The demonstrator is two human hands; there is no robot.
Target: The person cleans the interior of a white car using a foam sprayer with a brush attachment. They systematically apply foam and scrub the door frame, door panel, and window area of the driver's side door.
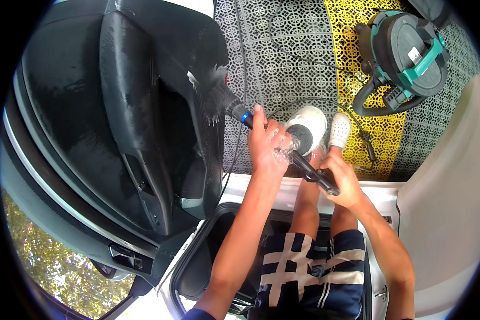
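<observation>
My left hand [270, 144] is closed around the handle of a round detailing brush [238, 110] with a blue ring. Its splayed bristles touch the lower edge of the black inner panel [132, 100] of an open car door. White suds cling to the panel near the bristles, and wet streaks mark it. Clear droplets or foam cover the back of that hand. My right hand [342, 180] grips a black spray gun [314, 174], its front end close behind my left hand. A white container [314, 120] with a dark round cap appears beneath the gun; the join is partly hidden.
A wet/dry vacuum [416, 56] with a teal handle and black hose stands on the yellow and grey grid floor tiles [280, 76]. A black cable [316, 62] crosses them. The white door sill [240, 182] lies below my forearms; a pale panel [444, 208] rises at right.
</observation>
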